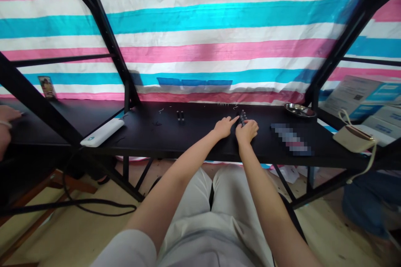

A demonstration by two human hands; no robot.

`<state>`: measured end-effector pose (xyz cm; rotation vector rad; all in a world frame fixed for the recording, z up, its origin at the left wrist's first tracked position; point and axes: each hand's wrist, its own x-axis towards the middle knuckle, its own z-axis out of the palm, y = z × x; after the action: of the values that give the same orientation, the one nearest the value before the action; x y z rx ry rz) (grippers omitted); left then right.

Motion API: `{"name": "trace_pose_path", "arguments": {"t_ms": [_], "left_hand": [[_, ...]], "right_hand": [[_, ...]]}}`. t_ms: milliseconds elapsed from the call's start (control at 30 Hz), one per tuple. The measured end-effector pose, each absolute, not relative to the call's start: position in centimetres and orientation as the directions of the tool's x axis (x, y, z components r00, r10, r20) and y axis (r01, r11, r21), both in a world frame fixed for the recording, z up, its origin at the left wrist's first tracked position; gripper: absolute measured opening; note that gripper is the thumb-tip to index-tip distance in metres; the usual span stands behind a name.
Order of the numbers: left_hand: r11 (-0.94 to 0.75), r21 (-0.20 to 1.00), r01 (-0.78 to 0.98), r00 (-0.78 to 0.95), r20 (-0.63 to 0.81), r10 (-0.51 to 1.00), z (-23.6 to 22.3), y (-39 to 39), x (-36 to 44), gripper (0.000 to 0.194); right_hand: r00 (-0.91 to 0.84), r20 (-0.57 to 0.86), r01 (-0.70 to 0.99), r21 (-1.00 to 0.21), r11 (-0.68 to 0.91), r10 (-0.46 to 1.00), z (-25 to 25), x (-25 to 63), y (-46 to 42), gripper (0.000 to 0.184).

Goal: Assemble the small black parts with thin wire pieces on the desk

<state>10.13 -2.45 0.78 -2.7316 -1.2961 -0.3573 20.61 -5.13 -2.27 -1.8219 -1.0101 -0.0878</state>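
Note:
On the black table, my right hand (247, 131) is closed around a row of small dark cylinders with pale tips (242, 116). Most of that row's lower end is hidden by the fingers. My left hand (223, 127) rests just to the left, its index finger stretched toward the row and the thumb side near the tabletop; nothing shows in its grasp. Whether that fingertip touches the cylinders is too small to tell. Two more dark cylinders with pale ends (180, 115) stand or lie side by side farther left.
A white power-bank-like box (102, 132) lies at the table's left end. Toward the right are a shiny metal dish (300, 110), a blurred-out flat item (291, 139) and a cream pouch (354, 137). Black frame posts flank the table (200, 146). Another person's hand (9, 113) is at far left.

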Motion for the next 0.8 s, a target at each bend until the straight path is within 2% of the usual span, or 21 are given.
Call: {"name": "trace_pose_path", "arguments": {"t_ms": [133,267,400,633,800], "left_hand": [[-0.649,-0.022,0.761,0.630,0.263,0.730,0.8,-2.0,11.4,0.053],[-0.648,0.011,0.762,0.595,0.385,0.706,0.5,-1.7,11.6,0.031],[-0.613,0.087,0.785,0.533,0.409,0.741,-0.1,-1.6,10.9,0.019],[-0.563,0.244,0.789,0.381,0.524,0.761,0.1,-2.2,5.9,0.020],[-0.494,0.414,0.765,0.189,0.589,0.786,-0.1,-3.1,1.9,0.017]], "right_hand": [[0.624,0.444,0.689,-0.701,-0.185,0.643,-2.5,20.5,-5.1,0.019],[0.602,0.430,0.711,-0.672,-0.207,0.673,-2.7,20.4,-5.0,0.022],[0.585,0.429,0.730,-0.648,-0.216,0.689,-3.1,20.4,-5.0,0.025],[0.561,0.397,0.757,-0.601,-0.256,0.727,-3.0,20.2,-4.9,0.033],[0.548,0.419,0.777,-0.574,-0.256,0.724,-3.0,20.1,-5.0,0.034]]}}
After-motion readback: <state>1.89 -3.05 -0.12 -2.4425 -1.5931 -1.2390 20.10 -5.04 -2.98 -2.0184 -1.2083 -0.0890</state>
